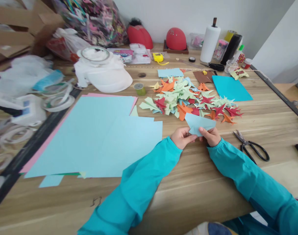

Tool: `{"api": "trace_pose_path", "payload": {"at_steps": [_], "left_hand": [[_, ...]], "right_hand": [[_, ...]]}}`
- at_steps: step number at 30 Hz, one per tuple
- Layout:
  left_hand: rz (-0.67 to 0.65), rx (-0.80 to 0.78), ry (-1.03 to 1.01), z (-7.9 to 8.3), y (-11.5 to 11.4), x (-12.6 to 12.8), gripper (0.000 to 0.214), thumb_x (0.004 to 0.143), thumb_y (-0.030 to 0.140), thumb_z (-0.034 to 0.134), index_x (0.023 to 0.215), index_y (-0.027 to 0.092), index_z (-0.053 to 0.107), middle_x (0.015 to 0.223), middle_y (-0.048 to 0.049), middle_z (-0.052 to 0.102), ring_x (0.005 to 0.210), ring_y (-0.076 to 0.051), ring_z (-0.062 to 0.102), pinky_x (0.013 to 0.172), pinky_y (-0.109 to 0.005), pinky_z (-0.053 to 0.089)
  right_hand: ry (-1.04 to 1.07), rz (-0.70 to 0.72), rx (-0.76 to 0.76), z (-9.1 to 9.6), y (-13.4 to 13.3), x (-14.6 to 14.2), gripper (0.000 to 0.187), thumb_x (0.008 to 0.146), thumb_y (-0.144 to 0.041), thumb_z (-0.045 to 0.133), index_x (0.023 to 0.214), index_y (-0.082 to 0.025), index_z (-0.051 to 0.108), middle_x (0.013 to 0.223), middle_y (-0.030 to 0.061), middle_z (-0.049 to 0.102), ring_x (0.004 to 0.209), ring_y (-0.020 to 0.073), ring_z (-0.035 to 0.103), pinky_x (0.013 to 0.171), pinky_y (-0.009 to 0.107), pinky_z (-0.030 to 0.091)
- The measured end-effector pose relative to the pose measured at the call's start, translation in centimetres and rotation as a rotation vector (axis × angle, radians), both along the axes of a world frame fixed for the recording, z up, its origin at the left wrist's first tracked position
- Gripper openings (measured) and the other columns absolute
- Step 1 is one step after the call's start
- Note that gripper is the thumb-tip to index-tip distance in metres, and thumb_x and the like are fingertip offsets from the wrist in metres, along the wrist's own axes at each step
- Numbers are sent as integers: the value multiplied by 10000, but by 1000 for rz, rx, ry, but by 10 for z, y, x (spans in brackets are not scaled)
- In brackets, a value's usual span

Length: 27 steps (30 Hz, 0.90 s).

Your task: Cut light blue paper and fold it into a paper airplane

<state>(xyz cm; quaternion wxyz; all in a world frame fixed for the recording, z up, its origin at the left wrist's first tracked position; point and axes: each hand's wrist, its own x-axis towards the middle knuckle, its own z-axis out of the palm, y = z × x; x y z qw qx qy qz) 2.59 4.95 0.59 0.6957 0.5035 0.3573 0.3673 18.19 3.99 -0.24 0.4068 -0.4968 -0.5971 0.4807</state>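
Observation:
A small light-blue sheet of folded paper (200, 122) is held up between both hands, just above the wooden table. My left hand (183, 137) pinches its lower left corner. On the right side, my right hand (211, 135) grips the lower edge, thumb on top and the other fingers mostly hidden behind. Right beyond the hands lies a heap of small folded paper figures (178, 94) in pale green, orange, red and blue. To the left, large light-blue paper sheets (90, 137) are stacked over pink ones.
Black-handled scissors (252, 145) lie open right of my right hand. Behind the heap are a bright blue sheet (232, 88), a small light-blue stack (170, 72) and a yellow tape measure (158, 57). A green spool (139, 89) stands left of the heap.

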Motion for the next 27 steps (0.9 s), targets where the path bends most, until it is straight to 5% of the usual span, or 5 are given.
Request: {"api": "trace_pose_path", "payload": {"at_steps": [12,21,27], "left_hand": [[-10,-22,11,-1,2,-1,437,457,500,782,589,128,594,447,18,553,379,-83,472,407,-230,380],[184,-15,2,-2,3,-1,422,536,513,733,521,153,512,443,17,557,407,-84,496,462,-231,413],[172,0,32,-5,4,-2,410,531,491,750,515,151,523,418,23,544,408,-76,481,467,-220,388]], "right_hand": [[-13,28,-15,-2,2,5,560,672,-651,582,421,-150,567,378,-1,485,381,68,375,391,223,274],[-50,-19,-19,-1,2,3,576,706,-654,543,419,-155,571,390,10,507,403,76,408,411,223,312],[-47,24,-14,2,-2,-3,511,631,-632,632,465,-150,602,400,-5,504,395,69,380,393,218,285]]}}
